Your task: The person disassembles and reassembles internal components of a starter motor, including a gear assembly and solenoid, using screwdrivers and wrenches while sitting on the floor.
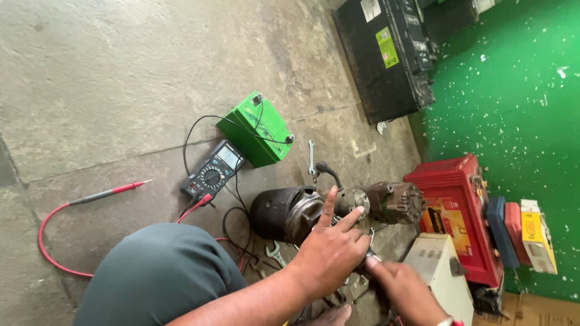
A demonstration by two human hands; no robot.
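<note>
Just beyond both hands (362,259), starter motor (296,211).

you've got a green battery (257,128), red probe lead (57,226), dark grey starter motor (284,212), red battery (454,211), white-flecked green wall (513,90).

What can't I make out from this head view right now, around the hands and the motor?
- What the left hand rests on: the hand covers it.
- Right hand: motion-blurred and cut off by the bottom edge, so any held item is unclear.
- Near end of the starter motor: hidden behind the left hand.
- Multimeter reading: too small.
- Black probe lead's end: lost behind the knee.
</note>
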